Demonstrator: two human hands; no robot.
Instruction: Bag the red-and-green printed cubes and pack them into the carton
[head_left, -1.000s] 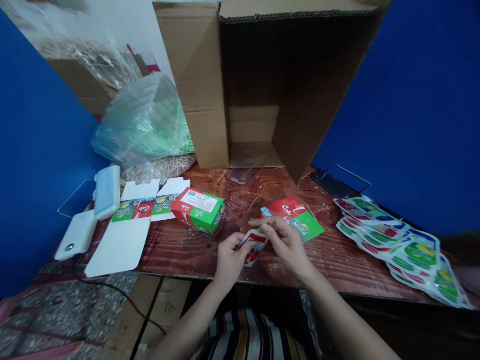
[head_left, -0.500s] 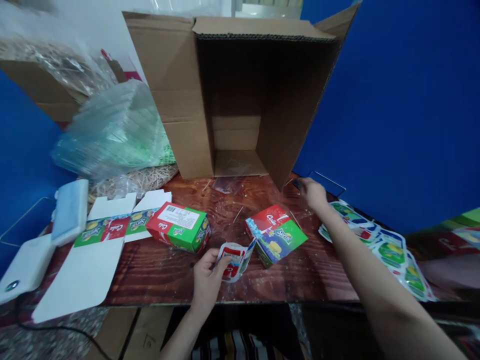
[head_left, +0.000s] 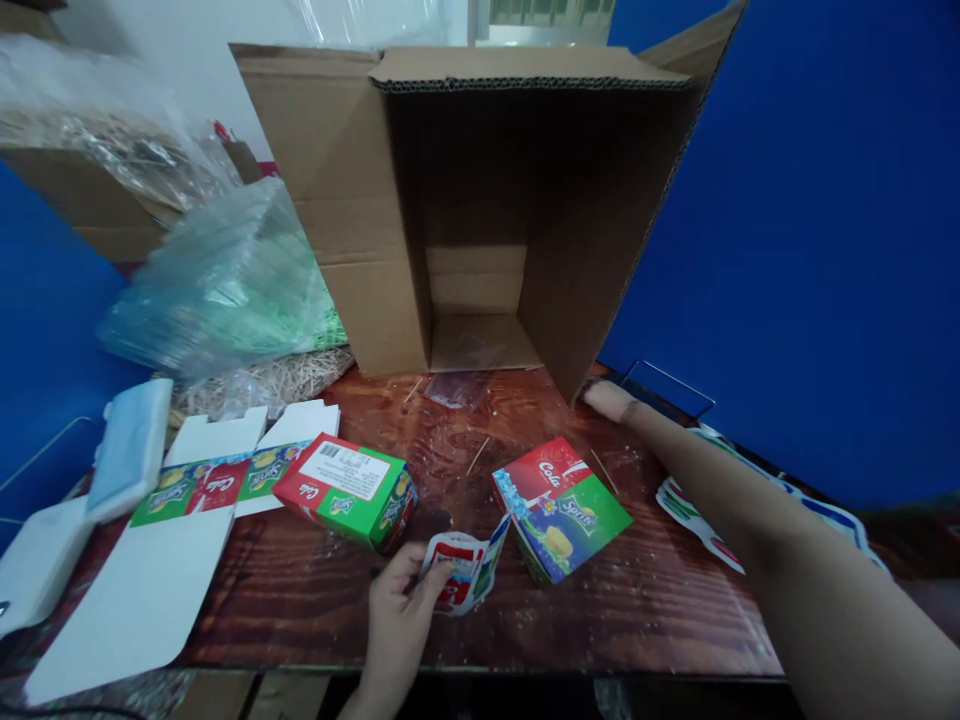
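Observation:
Near the table's front edge my left hand (head_left: 401, 598) pinches a folded, shiny packet (head_left: 454, 577) printed with red Cola and green panels. To its right stands a small Cola and Sprite carton (head_left: 562, 505), and another small carton (head_left: 346, 488) with a white barcode label lies to its left. My right hand (head_left: 606, 398) reaches far forward beside the lower right flap of the large cardboard box (head_left: 349, 210). Its fingers are hidden behind that flap, so what they touch cannot be seen.
Flattened printed cartons (head_left: 139, 590) and a light blue pack (head_left: 131, 450) lie at the left. Several die-cut printed pieces (head_left: 694, 515) sit under my right forearm. A wire stand (head_left: 671, 385) is by the blue partition (head_left: 825, 250). Plastic bags (head_left: 225, 290) fill the back left.
My right hand has slid behind the box flap, out of sight at the fingers; it was by a small dark object. My left hand keeps the packet. The view has shifted slightly.

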